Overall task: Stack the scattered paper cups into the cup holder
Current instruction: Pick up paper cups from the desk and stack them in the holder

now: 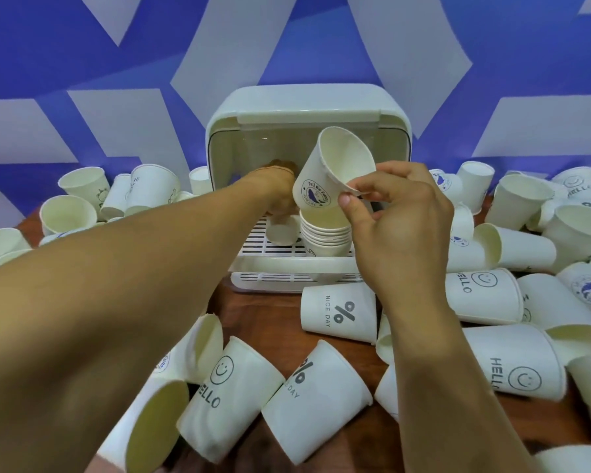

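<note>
Your left forearm [133, 268] and right forearm [434, 370] are bare. A thin reddish cord [270, 169] circles your left wrist. Thumbnail on your right hand [400, 216]: short, rounded.

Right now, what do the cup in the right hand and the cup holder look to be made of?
Cup: thin matte paper, going by its rolled rim and printed logo. Cup holder: probably smooth cream plastic, judging by its rounded moulded shell and slotted tray.

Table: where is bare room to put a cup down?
One bare wood patch lies between the cup holder, the left forearm and the NICE DAY cup. A second lies between the tilted % cup and the right forearm. Elsewhere cups crowd the table.
</note>
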